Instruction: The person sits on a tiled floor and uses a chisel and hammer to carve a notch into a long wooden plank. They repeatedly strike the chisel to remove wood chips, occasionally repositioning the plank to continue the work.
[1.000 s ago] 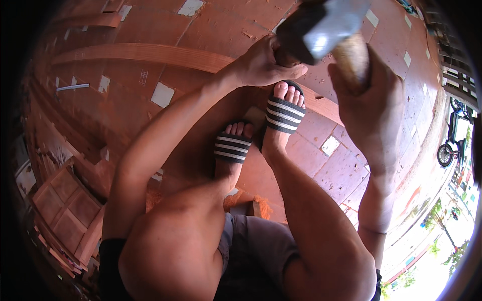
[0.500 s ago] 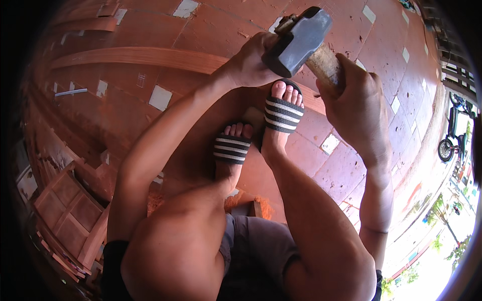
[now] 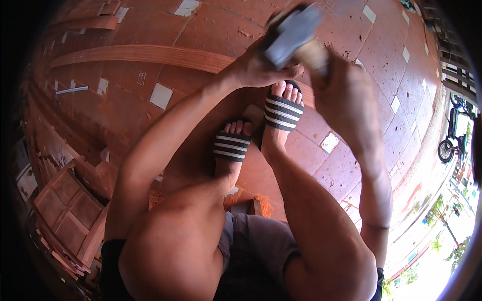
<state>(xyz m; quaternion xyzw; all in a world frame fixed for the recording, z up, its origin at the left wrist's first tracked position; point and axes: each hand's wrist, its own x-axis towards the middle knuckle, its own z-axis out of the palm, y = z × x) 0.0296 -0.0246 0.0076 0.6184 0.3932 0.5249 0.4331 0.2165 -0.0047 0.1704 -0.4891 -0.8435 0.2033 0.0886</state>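
Note:
My right hand is closed round the wooden handle of a heavy hammer. Motion smears both the hand and the hammer. The grey steel head hangs over the fingers of my left hand and covers most of them. My left hand looks closed, and a dark, brownish thing partly shows behind the hammer head there; its kind I cannot make out. Whether the head touches it is hidden. Just below the hands, my feet in black-and-white striped slides rest near a long reddish wooden beam on the floor.
Reddish tiles with pale square insets cover the floor. At the lower left lean a panelled wooden frame and other timber. Orange sawdust lies between my legs. A motorbike stands at the far right.
The hammer and my right hand have shifted left, and the head now sits further over my left hand. My left arm has barely moved, and my feet stay put.

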